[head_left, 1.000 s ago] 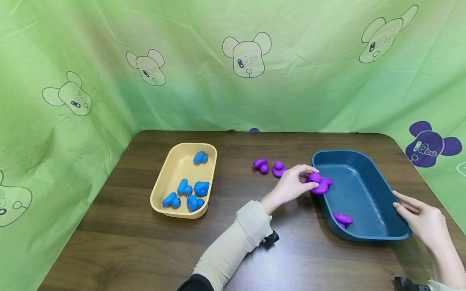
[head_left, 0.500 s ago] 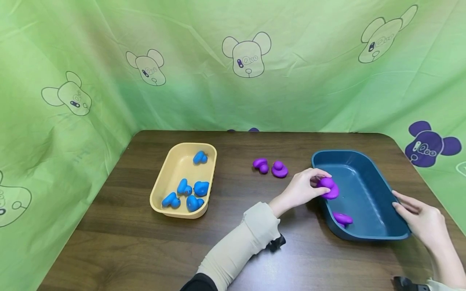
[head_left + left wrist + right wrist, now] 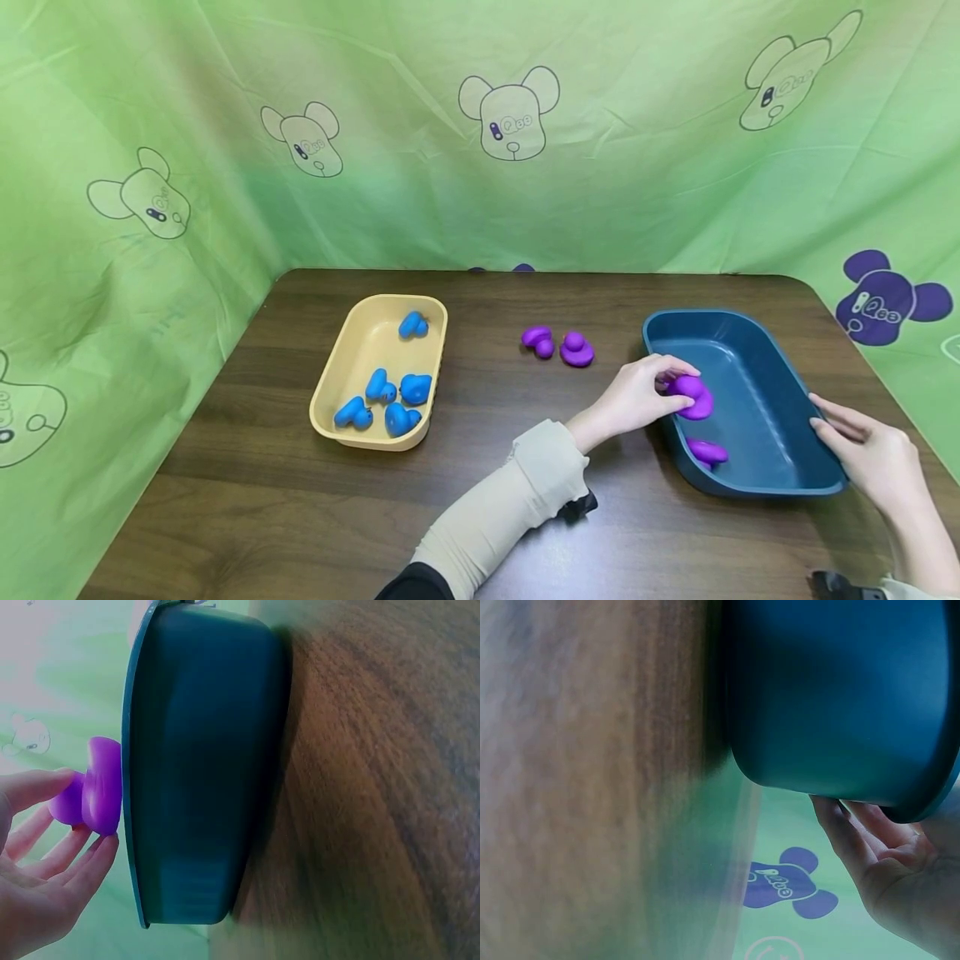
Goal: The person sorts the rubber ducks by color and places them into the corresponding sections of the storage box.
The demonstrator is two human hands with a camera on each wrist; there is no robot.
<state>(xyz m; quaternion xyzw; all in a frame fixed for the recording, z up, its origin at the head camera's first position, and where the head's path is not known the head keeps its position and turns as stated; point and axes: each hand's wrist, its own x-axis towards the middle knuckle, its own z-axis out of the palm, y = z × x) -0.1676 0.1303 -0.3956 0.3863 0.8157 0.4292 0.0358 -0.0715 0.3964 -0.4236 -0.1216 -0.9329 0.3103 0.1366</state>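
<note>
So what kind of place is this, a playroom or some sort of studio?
Probably a staged tabletop recording booth: a green bear-print cloth backdrop walls off a dark wood table holding only a yellow bin, a dark blue bin and small toys.

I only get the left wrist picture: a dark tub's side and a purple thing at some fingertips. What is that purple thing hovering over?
Observer: The purple toy in the left hand is over the inside of the blue tub, just past its rim.
Operator: Anything already in the tub?
Observer: Yes, one more purple piece lies on its floor.
Operator: And the other hand?
Observer: The right hand rests on the tub's far side.
</note>
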